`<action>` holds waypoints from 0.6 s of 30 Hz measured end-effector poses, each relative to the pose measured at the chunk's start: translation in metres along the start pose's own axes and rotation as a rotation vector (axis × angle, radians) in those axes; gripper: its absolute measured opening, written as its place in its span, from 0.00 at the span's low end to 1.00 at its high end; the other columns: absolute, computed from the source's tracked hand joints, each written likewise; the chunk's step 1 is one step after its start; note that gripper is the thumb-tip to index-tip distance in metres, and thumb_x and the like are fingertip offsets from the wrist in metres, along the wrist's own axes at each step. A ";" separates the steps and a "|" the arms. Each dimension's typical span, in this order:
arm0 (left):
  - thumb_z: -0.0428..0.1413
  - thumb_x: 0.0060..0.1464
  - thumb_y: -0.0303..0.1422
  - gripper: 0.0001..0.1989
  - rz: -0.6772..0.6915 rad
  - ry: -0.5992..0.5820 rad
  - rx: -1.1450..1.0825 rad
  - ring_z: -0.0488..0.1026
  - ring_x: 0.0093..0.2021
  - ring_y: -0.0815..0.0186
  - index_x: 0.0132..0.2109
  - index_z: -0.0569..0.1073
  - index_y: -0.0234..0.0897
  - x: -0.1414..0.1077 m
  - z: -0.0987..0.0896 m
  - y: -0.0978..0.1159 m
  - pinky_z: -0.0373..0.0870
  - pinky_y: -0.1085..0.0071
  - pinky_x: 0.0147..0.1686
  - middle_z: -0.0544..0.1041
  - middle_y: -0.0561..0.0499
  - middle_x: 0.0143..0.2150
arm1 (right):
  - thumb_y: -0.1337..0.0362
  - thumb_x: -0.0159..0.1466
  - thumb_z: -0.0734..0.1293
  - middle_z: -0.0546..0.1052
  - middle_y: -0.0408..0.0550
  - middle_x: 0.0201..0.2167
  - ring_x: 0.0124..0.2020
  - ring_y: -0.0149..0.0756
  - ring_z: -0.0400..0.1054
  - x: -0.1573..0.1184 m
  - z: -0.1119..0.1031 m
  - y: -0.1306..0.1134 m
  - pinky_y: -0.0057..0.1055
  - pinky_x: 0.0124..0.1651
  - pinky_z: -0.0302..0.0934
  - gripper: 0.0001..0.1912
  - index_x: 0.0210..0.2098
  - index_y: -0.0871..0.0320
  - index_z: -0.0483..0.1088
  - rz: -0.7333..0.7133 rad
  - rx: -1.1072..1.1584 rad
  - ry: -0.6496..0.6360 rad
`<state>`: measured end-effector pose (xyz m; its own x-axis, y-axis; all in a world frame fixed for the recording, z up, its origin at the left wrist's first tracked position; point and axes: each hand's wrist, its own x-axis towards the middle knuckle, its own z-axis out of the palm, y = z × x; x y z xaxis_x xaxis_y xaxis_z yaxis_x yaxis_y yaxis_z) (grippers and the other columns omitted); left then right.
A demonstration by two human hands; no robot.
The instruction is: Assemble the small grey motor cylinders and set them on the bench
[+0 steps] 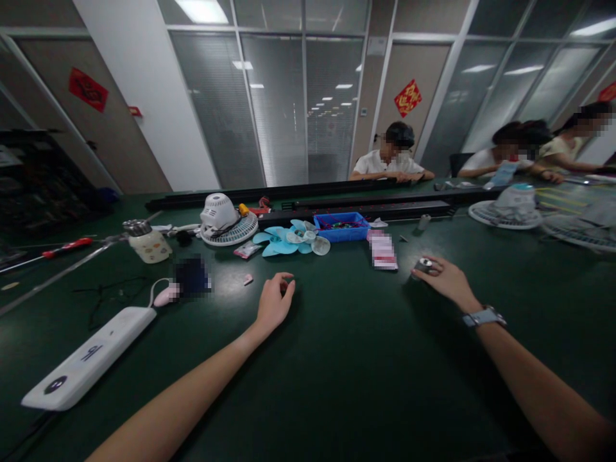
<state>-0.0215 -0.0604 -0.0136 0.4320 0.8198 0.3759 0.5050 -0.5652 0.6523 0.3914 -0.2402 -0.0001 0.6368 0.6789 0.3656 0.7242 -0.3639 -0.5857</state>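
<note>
My right hand grips a small silvery metal cylinder between thumb and fingers, at or just above the green tabletop. What kind of part it is cannot be made out. Another grey metal cylinder stands a little farther back. On the left, my left hand rests on the table with its fingers loosely curved and the thumb apart, holding nothing that I can see. Light blue fan blades lie beyond it, and a small pinkish piece is to its left. A pink-and-white printed packet lies left of the held cylinder.
A blue tray of small parts sits behind. White fan housings stand at both sides before long black rails. A power strip, cables and a patterned jar occupy the left. Several people sit across the table.
</note>
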 end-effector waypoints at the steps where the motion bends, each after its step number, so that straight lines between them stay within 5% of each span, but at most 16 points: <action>1: 0.50 0.62 0.38 0.13 0.005 0.004 -0.002 0.72 0.40 0.59 0.49 0.71 0.38 0.000 0.000 0.000 0.68 0.64 0.40 0.75 0.48 0.35 | 0.49 0.53 0.73 0.76 0.55 0.36 0.35 0.41 0.73 0.000 0.000 -0.001 0.35 0.39 0.69 0.30 0.46 0.65 0.71 0.022 0.028 -0.011; 5: 0.50 0.62 0.38 0.13 0.051 0.033 -0.016 0.70 0.40 0.59 0.49 0.71 0.37 -0.002 -0.002 0.006 0.67 0.65 0.39 0.74 0.48 0.36 | 0.54 0.57 0.72 0.76 0.58 0.38 0.38 0.41 0.73 -0.011 0.004 -0.035 0.39 0.44 0.70 0.24 0.45 0.68 0.71 0.041 0.180 -0.080; 13: 0.54 0.60 0.41 0.14 0.295 -0.022 -0.030 0.68 0.46 0.59 0.49 0.73 0.40 -0.016 -0.014 0.030 0.64 0.63 0.49 0.75 0.49 0.39 | 0.58 0.55 0.74 0.76 0.48 0.43 0.42 0.37 0.72 -0.077 0.066 -0.170 0.34 0.48 0.69 0.23 0.48 0.58 0.74 -0.332 0.483 -0.511; 18: 0.55 0.60 0.39 0.13 0.378 -0.052 -0.038 0.66 0.48 0.58 0.50 0.76 0.45 -0.019 -0.014 0.033 0.65 0.61 0.49 0.74 0.47 0.43 | 0.59 0.58 0.72 0.75 0.46 0.43 0.43 0.36 0.71 -0.094 0.094 -0.194 0.32 0.48 0.67 0.20 0.49 0.56 0.73 -0.404 0.572 -0.556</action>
<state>-0.0237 -0.0936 0.0100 0.6207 0.5479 0.5609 0.2755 -0.8221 0.4982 0.1660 -0.1733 0.0113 0.0336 0.9517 0.3051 0.5281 0.2423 -0.8139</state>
